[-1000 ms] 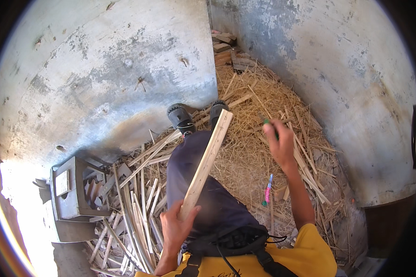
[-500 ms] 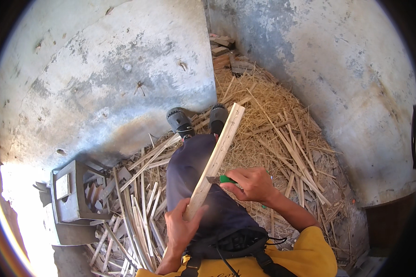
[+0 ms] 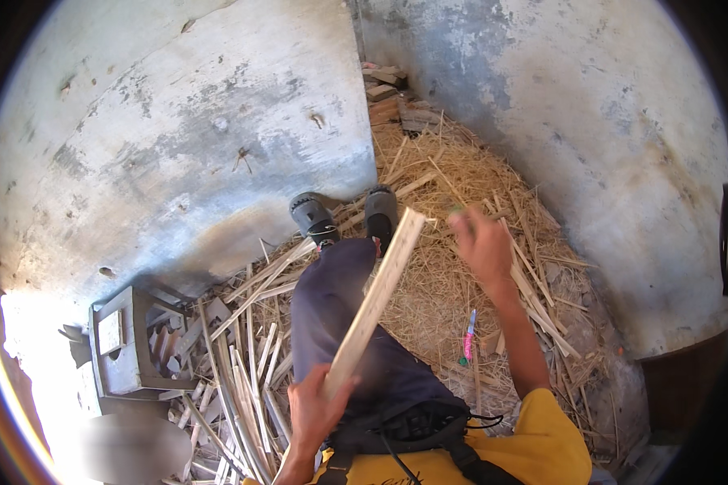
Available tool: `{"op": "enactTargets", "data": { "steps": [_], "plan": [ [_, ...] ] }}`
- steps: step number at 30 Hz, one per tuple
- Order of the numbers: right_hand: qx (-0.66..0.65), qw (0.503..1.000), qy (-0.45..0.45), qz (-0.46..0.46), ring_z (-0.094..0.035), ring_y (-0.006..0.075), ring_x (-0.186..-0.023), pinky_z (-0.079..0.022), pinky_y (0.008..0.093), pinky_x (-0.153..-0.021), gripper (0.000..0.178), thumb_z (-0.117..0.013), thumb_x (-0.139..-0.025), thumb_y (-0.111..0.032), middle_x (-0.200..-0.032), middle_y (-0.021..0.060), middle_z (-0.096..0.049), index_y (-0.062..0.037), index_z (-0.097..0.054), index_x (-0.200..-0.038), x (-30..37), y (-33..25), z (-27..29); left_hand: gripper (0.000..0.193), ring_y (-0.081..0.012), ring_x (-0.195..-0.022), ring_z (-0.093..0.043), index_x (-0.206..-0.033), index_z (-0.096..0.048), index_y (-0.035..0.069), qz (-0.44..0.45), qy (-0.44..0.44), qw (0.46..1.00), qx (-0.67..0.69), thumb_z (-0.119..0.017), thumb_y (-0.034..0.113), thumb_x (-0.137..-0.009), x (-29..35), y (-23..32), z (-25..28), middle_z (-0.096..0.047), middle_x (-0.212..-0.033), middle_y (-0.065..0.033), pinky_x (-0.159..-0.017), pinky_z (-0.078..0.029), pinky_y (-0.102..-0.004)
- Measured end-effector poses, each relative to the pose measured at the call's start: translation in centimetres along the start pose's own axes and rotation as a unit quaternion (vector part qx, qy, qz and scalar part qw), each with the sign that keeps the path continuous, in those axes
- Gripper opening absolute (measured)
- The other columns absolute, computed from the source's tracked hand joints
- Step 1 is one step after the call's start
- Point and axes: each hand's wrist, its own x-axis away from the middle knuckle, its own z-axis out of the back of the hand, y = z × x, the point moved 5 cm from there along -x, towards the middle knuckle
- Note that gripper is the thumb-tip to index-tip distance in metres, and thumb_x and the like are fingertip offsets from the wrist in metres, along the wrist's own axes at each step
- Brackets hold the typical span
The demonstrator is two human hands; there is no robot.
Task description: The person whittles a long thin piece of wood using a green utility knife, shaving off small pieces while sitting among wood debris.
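Observation:
My left hand (image 3: 314, 411) is closed round the lower end of a long, flat strip of pale wood (image 3: 376, 303). The strip slants up and to the right across my dark trousers, its far end near my shoes. Beyond that end, to its right, my right hand (image 3: 485, 250) is closed and smeared by motion. A blurred bit of green, the handle of a knife (image 3: 459, 213), shows at its fingers; the blade cannot be made out clearly. A thin shaving (image 3: 430, 220) sticks out by the strip's tip.
A second knife with a pink handle (image 3: 468, 346) lies on the straw at my right. Loose wood strips (image 3: 251, 380) heap up on the left beside a grey wooden frame (image 3: 125, 343). Straw and shavings (image 3: 437, 299) cover the floor up to the worn walls (image 3: 218, 121).
My right hand has swept forward along the strip, from its middle to past its far end. The strip's far end has dipped slightly toward me. The pink-handled knife has come into sight.

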Motion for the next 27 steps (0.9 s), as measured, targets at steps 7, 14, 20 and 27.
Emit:
{"op": "enactTargets", "data": {
  "steps": [7,14,20,27],
  "plan": [
    [-0.187,0.976,-0.021,-0.108,-0.043,0.0107,-0.061,-0.033,0.0361,-0.058,0.045,-0.061,-0.109,-0.046,-0.067,-0.0022,-0.050,-0.0017,-0.070,-0.105,0.3,6.7,0.1,0.034,-0.0118,-0.065,-0.067,-0.103,-0.076,-0.003,0.044,0.036,0.998,-0.002,-0.092,0.021,-0.085,-0.6,-0.4,0.7,-0.076,-0.075,-0.0134,-0.063,-0.053,-0.0320],
    [-0.445,0.887,-0.069,-0.101,-0.055,0.0071,-0.072,-0.045,0.0252,-0.067,0.026,-0.072,-0.103,-0.028,-0.082,-0.0028,-0.065,-0.0041,-0.070,-0.114,3.5,-1.6,-1.6,0.034,-0.0222,-0.064,-0.072,-0.104,-0.075,-0.002,0.020,0.018,0.999,0.036,-0.090,0.023,-0.087,-2.1,0.6,0.0,-0.074,-0.074,-0.0187,-0.064,-0.054,-0.0355],
    [-0.508,0.843,-0.157,-0.083,-0.073,0.0112,-0.088,-0.059,0.0265,-0.079,0.029,-0.078,-0.099,-0.013,-0.093,0.0037,-0.074,-0.0002,-0.071,-0.125,4.5,-6.4,-1.7,0.032,-0.0128,-0.065,-0.069,-0.104,-0.076,-0.002,0.036,-0.005,0.996,0.080,-0.090,0.021,-0.087,-2.5,0.8,-0.5,-0.074,-0.074,-0.0154,-0.063,-0.053,-0.0324],
    [-0.557,0.805,-0.164,-0.125,-0.077,0.0157,-0.093,-0.062,0.0288,-0.084,0.030,-0.080,-0.098,-0.013,-0.102,0.0101,-0.078,0.0040,-0.071,-0.122,4.6,-8.0,-2.7,0.031,-0.0155,-0.067,-0.071,-0.103,-0.076,-0.001,0.034,-0.017,0.997,0.071,-0.091,0.021,-0.087,-2.5,1.1,-0.8,-0.076,-0.078,-0.0145,-0.066,-0.054,-0.0323]
  ]
}}
